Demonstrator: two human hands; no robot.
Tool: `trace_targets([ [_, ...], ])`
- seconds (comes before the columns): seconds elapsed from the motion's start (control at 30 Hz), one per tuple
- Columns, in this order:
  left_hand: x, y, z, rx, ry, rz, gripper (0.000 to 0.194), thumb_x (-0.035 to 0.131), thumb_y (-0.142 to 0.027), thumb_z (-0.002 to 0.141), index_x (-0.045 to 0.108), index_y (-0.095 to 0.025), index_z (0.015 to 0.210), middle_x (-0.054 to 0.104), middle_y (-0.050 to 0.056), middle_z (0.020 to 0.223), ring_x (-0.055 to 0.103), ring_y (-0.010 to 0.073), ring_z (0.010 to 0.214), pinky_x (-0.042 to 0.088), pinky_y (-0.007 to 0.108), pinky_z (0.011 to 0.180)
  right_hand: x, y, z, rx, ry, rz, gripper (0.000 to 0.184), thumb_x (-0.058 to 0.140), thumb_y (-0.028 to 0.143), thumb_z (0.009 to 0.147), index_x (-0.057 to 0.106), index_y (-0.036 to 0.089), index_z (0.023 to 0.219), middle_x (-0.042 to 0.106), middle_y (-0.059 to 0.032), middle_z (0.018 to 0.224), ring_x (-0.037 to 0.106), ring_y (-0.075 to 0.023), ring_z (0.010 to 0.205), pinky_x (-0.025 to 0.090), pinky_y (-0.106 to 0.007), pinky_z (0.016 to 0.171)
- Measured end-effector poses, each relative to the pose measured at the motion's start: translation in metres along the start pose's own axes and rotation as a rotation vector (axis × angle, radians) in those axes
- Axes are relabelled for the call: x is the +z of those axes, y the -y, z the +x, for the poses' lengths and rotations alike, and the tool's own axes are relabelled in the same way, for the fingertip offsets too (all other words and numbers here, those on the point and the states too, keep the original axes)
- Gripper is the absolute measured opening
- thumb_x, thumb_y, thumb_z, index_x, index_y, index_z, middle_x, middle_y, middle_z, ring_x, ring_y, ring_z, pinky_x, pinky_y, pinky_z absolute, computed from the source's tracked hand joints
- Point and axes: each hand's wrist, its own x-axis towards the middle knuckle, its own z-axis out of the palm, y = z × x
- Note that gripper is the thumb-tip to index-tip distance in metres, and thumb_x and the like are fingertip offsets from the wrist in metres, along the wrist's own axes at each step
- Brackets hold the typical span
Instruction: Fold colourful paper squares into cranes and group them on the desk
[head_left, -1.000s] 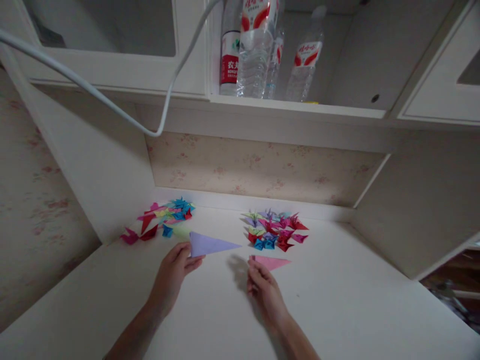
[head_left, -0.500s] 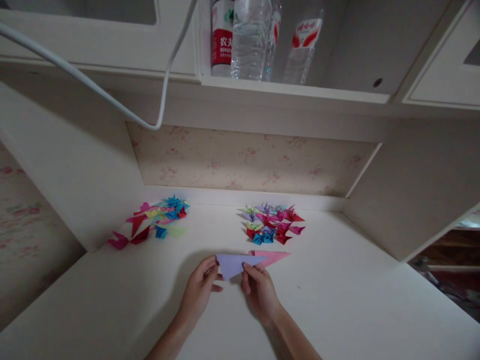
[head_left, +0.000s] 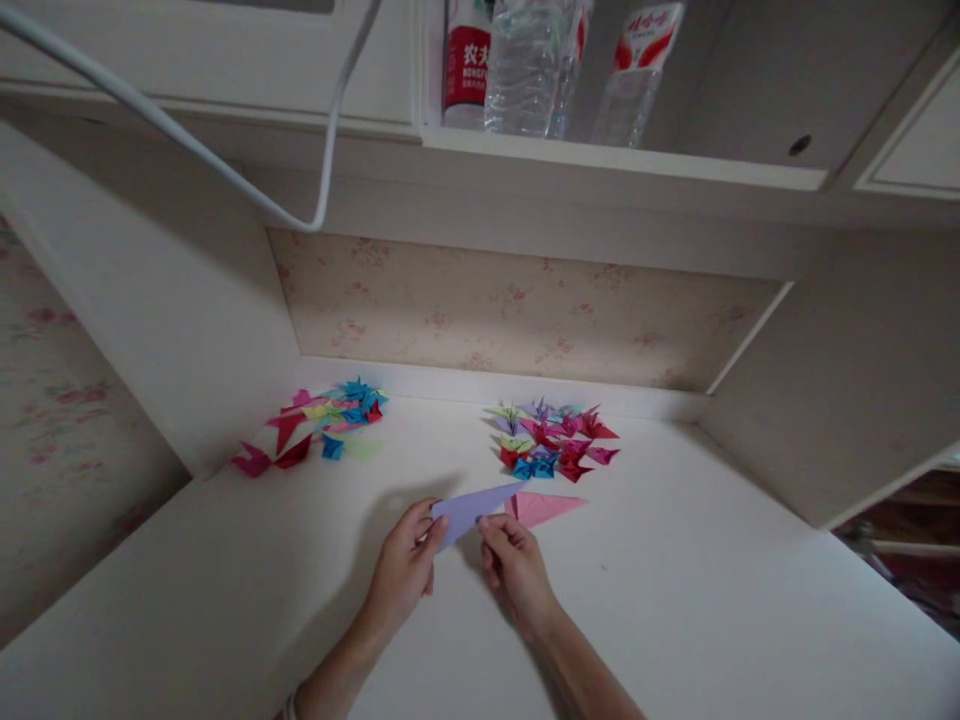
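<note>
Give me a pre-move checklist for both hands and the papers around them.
1. Left hand gripping purple paper: ok, thumb over its wide end.
2. Right hand gripping it too: cannot tell; fingertips at its lower edge, pinch or touch unclear.
3. Pink paper on the table: ok, just beyond the right hand.
4. Purple tip off the right-hand folded pieces: cannot tell; it points at them.
5. Left-hand folded pieces away from both hands: ok.
</note>
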Motion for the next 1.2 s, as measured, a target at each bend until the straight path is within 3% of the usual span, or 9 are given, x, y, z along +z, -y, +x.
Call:
trace_targets([
  [0.17,-0.002,-0.004,0.002,-0.070,0.021,-0.053,0.043,0.055,-0.052,0.079,0.060,-0.015,0.099,0.063,-0.001,0.065,0.034,0.0025,0.027,0.021,0.016,0.027,0.002,-0.001,-0.001,-0.025,-0.011,-0.098,0.033,0.065,0.048,0.080,0.057,0.016,0.074,0.047,0.0072,0.049,0.031,-0.0041,0.035,0.019,-0.019,0.035],
  [0.33,-0.004,-0.004,0.003,-0.126,0.033,-0.091,0.040,0.056,-0.052,0.079,0.064,-0.014,0.087,0.040,-0.009,0.035,0.038,0.0078,0.027,0.026,0.017,0.030,0.003,0.004,-0.004,-0.060,-0.029,-0.241,0.043,0.062,0.049,0.081,0.050,0.017,0.055,0.042,0.0062,0.044,0.031,-0.0059,0.038,0.021,-0.022,0.039],
  [0.4,-0.005,-0.004,0.003,-0.138,0.023,-0.175,0.039,0.057,-0.052,0.079,0.064,-0.014,0.087,0.045,-0.008,0.040,0.039,0.0073,0.028,0.027,0.017,0.030,0.003,0.005,-0.004,-0.076,-0.040,-0.271,0.045,0.061,0.049,0.082,0.048,0.018,0.053,0.041,0.0061,0.044,0.031,-0.0064,0.039,0.020,-0.023,0.040],
  [0.5,-0.005,-0.005,0.003,-0.161,0.005,-0.296,0.040,0.058,-0.052,0.077,0.064,-0.014,0.090,0.062,0.000,0.068,0.043,0.0047,0.031,0.028,0.018,0.030,0.002,0.005,-0.004,-0.071,-0.058,-0.273,0.045,0.061,0.050,0.082,0.048,0.018,0.053,0.040,0.0061,0.044,0.029,-0.0068,0.040,0.019,-0.024,0.041],
  [0.63,-0.007,-0.006,0.004,-0.186,0.002,-0.343,0.042,0.058,-0.052,0.077,0.063,-0.015,0.097,0.068,0.008,0.092,0.045,0.0038,0.033,0.031,0.019,0.030,0.002,0.006,-0.003,-0.049,-0.077,-0.255,0.044,0.062,0.050,0.080,0.047,0.019,0.053,0.041,0.0062,0.044,0.030,-0.0070,0.039,0.019,-0.024,0.041],
  [0.77,-0.010,-0.007,0.006,-0.180,-0.002,-0.317,0.047,0.059,-0.052,0.076,0.063,-0.014,0.105,0.069,0.008,0.091,0.045,0.0045,0.033,0.032,0.020,0.031,0.002,0.007,-0.003,-0.037,-0.084,-0.223,0.042,0.062,0.048,0.080,0.049,0.019,0.054,0.041,0.0063,0.044,0.030,-0.0069,0.039,0.019,-0.024,0.041],
  [0.97,-0.014,-0.002,0.005,-0.104,-0.036,-0.092,0.053,0.064,-0.049,0.072,0.060,-0.019,0.116,0.064,-0.002,0.070,0.038,0.0035,0.031,0.025,0.017,0.030,0.002,0.003,-0.002,-0.048,-0.052,-0.244,0.042,0.061,0.048,0.080,0.051,0.018,0.053,0.040,0.0064,0.043,0.030,-0.0070,0.039,0.019,-0.024,0.040],
  [1.2,-0.021,0.009,0.010,-0.086,-0.082,-0.034,0.043,0.068,-0.051,0.067,0.063,-0.016,0.091,0.060,-0.004,0.059,0.040,0.0048,0.033,0.023,0.017,0.033,0.001,-0.007,0.001,-0.070,0.030,-0.350,0.039,0.059,0.051,0.081,0.063,0.017,0.064,0.046,0.0063,0.044,0.032,-0.0076,0.041,0.022,-0.022,0.041],
])
